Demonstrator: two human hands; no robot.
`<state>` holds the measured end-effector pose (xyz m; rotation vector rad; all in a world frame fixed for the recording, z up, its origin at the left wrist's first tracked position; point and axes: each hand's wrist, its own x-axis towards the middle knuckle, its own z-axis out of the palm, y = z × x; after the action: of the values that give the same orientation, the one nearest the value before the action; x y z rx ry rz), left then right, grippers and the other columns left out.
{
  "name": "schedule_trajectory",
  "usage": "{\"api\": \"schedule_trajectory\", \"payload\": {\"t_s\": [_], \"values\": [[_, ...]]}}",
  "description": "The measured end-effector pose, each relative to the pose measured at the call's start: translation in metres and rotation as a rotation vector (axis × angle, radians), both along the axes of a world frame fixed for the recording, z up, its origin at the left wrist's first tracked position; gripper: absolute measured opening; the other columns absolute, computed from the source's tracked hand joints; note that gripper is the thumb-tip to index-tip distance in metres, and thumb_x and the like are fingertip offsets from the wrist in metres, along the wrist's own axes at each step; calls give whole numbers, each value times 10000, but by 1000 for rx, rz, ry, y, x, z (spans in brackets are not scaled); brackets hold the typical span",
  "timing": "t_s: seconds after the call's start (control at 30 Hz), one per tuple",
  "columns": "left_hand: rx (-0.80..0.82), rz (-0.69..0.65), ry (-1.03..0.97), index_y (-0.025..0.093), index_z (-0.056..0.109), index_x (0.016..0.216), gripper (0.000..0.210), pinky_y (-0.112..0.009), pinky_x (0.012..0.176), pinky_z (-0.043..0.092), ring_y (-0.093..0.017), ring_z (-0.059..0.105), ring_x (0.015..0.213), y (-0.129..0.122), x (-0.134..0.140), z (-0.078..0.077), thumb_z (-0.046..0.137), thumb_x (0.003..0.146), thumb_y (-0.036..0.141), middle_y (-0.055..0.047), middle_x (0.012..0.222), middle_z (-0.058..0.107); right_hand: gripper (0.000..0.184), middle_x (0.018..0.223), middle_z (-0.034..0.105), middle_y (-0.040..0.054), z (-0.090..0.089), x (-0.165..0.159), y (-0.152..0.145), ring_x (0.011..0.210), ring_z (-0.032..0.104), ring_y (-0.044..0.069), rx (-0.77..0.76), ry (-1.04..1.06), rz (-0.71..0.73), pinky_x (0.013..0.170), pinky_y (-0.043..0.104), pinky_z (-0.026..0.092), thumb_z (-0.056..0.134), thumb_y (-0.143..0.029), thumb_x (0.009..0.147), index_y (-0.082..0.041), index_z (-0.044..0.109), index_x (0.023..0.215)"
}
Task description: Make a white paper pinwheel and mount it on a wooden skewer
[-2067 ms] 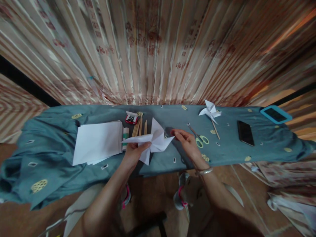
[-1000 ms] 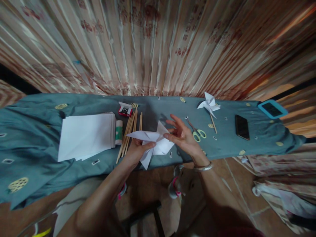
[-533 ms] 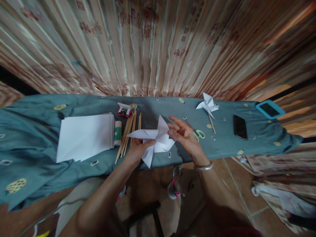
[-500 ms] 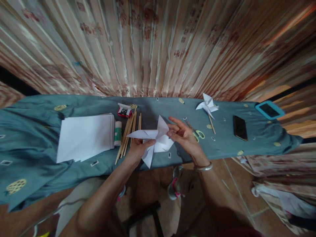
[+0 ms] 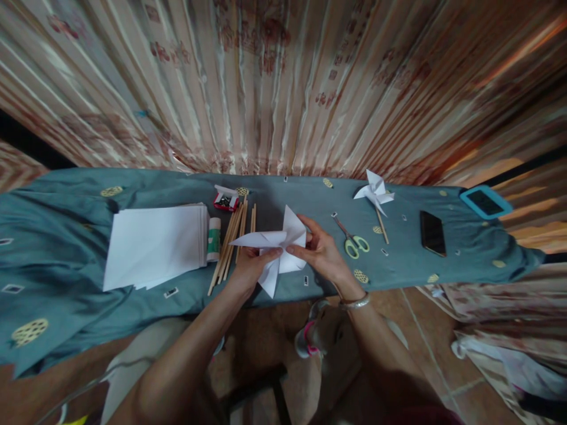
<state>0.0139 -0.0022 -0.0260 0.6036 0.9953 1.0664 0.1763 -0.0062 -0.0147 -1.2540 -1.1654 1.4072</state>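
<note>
Paper pinwheel (image 5: 275,251) is pinched at its centre by both hands, left hand (image 5: 248,270) beneath, right hand (image 5: 319,252) beside; sticks (image 5: 233,239) lie near.

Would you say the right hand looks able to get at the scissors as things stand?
Probably yes, once it lets go: the right hand is pinching the folded paper, but the scissors lie uncovered on the cloth just beside it, with nothing between.

A home craft corner: we see a table draped in a teal cloth (image 5: 398,265), patterned curtains (image 5: 283,82) hanging at twelve o'clock, tiled floor (image 5: 425,330) at five o'clock, and a paper stack (image 5: 155,245), wooden sticks (image 5: 233,236) and scissors (image 5: 352,239) laid out.
</note>
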Motion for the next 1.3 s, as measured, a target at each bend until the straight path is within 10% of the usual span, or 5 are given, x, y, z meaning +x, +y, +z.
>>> {"api": "schedule_trajectory", "payload": {"t_s": [0.67,0.83,1.13,1.3], "values": [[-97,18,-46,138,722,772,374,-286,638,509,-191,670,668,14,1,-7,894,477,290,-43,717,738,673,960,720,35,-20,-3,23,817,670,204,127,-44,-1,736,357,563,734,-446,762,-264,456,1347],[-140,58,-56,129,709,799,403,-274,621,504,-167,651,631,16,-2,-8,899,480,286,-40,699,725,279,1178,676,70,-16,6,15,1054,643,234,332,-334,-211,882,405,545,605,-327,870,-269,623,1142],[-154,90,-98,124,699,770,364,-258,565,494,-156,644,592,21,-9,0,879,489,270,-65,752,743,442,1645,118,6,-19,8,-17,1512,125,293,655,-844,85,1189,577,260,535,-112,854,-275,532,1265],[-154,43,-97,142,712,852,370,-256,568,505,-181,672,641,20,-8,-1,850,544,294,-48,774,749,222,1614,238,-37,-18,2,-20,1504,173,282,664,-773,81,1206,574,239,569,-153,888,-285,637,1054]]}}
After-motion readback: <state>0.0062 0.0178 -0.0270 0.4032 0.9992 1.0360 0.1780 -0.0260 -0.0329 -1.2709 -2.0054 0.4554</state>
